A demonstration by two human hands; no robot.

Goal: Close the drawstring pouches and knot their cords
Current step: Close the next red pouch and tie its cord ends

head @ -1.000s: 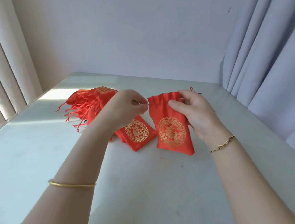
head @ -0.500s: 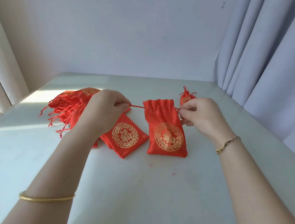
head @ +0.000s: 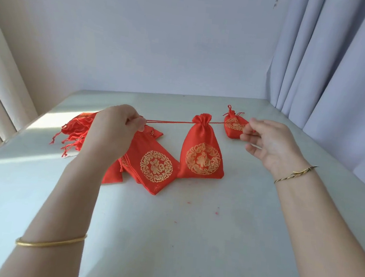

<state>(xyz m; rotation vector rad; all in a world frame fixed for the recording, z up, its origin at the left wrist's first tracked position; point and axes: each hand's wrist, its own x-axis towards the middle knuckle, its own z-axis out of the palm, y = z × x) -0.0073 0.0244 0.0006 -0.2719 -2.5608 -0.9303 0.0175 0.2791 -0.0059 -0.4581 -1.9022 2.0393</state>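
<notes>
Pinching one cord [head: 169, 122] end each, left hand [head: 114, 126] and right hand [head: 267, 145] have it stretched taut either side of the pouch [head: 201, 154], neck all bunched up. Pouch sits upright on the table [head: 189, 230]. Just left of it there's a pile [head: 151, 166] of flat ones. Behind it to the right sits a tied pouch [head: 234, 126].
</notes>
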